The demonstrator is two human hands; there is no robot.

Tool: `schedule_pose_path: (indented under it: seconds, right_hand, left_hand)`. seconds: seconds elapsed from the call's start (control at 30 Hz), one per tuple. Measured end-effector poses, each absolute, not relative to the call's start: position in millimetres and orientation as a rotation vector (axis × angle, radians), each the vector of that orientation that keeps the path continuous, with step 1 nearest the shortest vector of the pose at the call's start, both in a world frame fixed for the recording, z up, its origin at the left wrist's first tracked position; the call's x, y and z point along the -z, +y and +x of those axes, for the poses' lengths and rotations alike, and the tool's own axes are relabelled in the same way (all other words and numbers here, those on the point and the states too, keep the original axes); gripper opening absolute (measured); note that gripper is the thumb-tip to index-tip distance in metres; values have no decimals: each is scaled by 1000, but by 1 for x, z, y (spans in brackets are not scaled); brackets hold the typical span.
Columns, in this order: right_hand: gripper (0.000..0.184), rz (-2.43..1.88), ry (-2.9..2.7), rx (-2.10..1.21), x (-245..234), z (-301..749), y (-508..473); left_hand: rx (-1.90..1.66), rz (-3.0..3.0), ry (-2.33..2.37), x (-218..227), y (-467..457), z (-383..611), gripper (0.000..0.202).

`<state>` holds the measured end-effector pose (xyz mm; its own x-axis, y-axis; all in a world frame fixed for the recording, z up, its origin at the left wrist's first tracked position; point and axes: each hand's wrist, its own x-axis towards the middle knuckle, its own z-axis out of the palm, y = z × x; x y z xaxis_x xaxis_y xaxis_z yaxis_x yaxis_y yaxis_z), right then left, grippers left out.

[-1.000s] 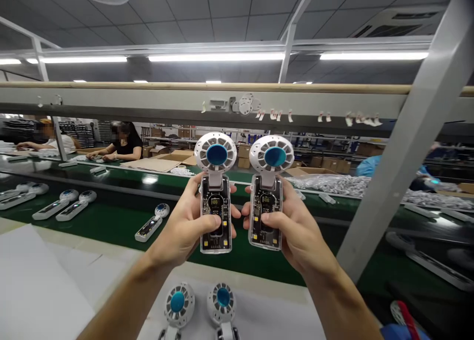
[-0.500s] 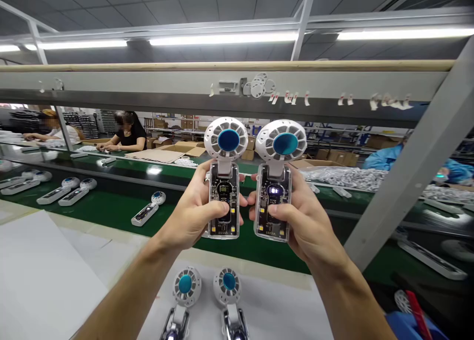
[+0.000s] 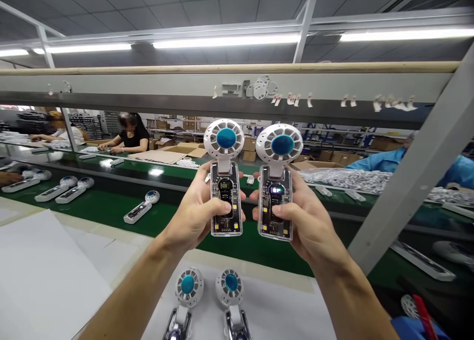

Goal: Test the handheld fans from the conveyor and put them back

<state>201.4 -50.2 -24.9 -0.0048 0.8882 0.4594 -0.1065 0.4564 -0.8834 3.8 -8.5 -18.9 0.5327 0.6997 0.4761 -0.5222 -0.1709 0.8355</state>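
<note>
Our left grip (image 3: 196, 214) was closed around one handheld fan (image 3: 224, 168), and our right grip (image 3: 307, 221) around a second fan (image 3: 276, 171), each with its thumb laid on the front below a small display. We held the two upright and apart, side by side above the green belt (image 3: 99, 211). On the first, the left display (image 3: 224, 185) bore faint figures that looked to us like 188; the right display (image 3: 276, 189) glowed, but we could not read it with certainty. Small white tags (image 3: 292, 100) with red marks hung along the grey beam (image 3: 148, 85) above the belt, their print too small for us to read.

Beyond the belt we saw an open cardboard box (image 3: 187, 148), its inside hidden, and a heap of small white parts (image 3: 344, 177) in clear plastic.

Both fans we held had round white heads, spoked vents around a shiny blue disc, and clear casings over dark circuit boards dotted with yellow squares. Two similar fans (image 3: 187, 284) lay on the white surface (image 3: 207, 310), on our side of the belt.
</note>
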Motion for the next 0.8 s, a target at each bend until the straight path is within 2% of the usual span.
schedule_pose_path:
  seconds: [0.27, 0.43, 0.6, 0.8]
  right_hand:
    - [80, -792, -1282, -959, 19, 198, -54]
    - [70, -788, -1296, -974, 16, 195, -55]
    - [77, -781, -1283, -977, 18, 195, -55]
    - [74, -768, -1286, -896, 22, 196, -54]
  left_hand:
    - [-1110, 1381, 170, 18, -10, 4, 70]
    - [-1087, 1401, 150, 18, -9, 4, 69]
    - [-1105, 1391, 183, 16, -9, 2, 69]
    - [-1119, 1399, 214, 15, -9, 0, 75]
